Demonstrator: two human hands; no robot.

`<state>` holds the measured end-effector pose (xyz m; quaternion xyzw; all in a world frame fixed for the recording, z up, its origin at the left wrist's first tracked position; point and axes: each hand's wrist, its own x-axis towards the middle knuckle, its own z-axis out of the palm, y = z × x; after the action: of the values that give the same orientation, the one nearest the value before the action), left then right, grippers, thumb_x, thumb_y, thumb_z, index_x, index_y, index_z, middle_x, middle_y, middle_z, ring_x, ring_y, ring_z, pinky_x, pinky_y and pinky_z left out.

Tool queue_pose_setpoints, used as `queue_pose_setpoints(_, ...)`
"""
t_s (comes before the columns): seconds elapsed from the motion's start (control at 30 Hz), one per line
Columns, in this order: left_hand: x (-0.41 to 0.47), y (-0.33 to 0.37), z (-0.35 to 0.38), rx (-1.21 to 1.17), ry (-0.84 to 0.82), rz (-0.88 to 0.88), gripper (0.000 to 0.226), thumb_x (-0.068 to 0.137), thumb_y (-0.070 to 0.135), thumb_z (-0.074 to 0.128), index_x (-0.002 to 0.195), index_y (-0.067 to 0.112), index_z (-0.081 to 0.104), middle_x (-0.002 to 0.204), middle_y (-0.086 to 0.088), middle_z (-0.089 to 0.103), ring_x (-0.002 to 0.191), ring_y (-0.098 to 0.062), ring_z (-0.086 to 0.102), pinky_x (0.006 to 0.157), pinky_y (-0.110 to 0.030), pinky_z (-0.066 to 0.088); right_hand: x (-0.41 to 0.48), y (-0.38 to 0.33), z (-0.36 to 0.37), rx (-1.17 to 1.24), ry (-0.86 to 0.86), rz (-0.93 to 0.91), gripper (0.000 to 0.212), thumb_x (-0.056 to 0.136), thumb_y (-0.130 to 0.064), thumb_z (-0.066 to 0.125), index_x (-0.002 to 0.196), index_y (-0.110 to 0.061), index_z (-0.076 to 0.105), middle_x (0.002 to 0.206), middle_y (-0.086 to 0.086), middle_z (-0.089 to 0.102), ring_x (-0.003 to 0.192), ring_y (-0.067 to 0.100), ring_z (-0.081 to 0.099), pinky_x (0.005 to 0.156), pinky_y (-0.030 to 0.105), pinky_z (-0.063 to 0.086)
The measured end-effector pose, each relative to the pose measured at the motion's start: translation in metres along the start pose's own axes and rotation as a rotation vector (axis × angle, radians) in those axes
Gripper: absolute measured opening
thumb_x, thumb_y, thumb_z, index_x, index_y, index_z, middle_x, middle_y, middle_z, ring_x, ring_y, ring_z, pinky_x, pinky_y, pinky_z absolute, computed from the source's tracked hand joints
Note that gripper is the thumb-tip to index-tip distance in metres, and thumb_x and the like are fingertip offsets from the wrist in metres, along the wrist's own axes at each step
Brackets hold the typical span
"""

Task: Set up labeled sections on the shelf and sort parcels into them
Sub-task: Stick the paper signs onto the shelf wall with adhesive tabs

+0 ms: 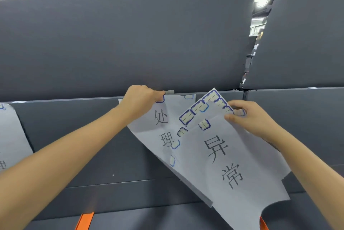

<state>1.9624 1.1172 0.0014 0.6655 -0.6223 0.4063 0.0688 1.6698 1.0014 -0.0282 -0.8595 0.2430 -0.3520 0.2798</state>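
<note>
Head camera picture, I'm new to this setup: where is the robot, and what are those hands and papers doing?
There is no robot here. A person wears one camera on the head, so you look forward and down at their two bare hands. The left hand grips the top corner of the 处理 sheet against the upper edge of the grey shelf panel, beside a small sticker on that edge. The right hand pinches the 异常 sheet together with a sheet of blue-bordered stickers behind it. At the far left another white sheet already hangs on the panel. No parcels show in this view.
</note>
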Motion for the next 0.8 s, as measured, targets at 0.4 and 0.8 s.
queue_pose_setpoints(0.4,-0.016,0.042,-0.054,-0.116,-0.462,-0.093,0.055,0.098,0.038,0.042,0.146,0.014,0.029,0.156,-0.004,0.021,0.146,-0.021,0.007,0.117,-0.036,-0.002,-0.045,-0.008,-0.037,0.147,0.098,-0.037,0.028,0.089,-0.008,0.059,0.092,-0.035,0.064,0.099,-0.020,0.067,0.080,-0.008,0.063,0.065,0.005,0.046)
queue_pose_setpoints(0.8,-0.020,0.102,-0.137,-0.624,-0.575,-0.081,0.030,0.096,0.039,0.046,0.118,0.029,0.063,0.106,0.017,0.065,0.098,-0.006,0.057,0.091,-0.026,0.043,-0.106,-0.027,-0.079,0.153,0.243,0.054,0.022,0.090,-0.010,0.059,0.095,-0.031,0.065,0.099,-0.014,0.068,0.078,0.000,0.066,0.064,0.014,0.050)
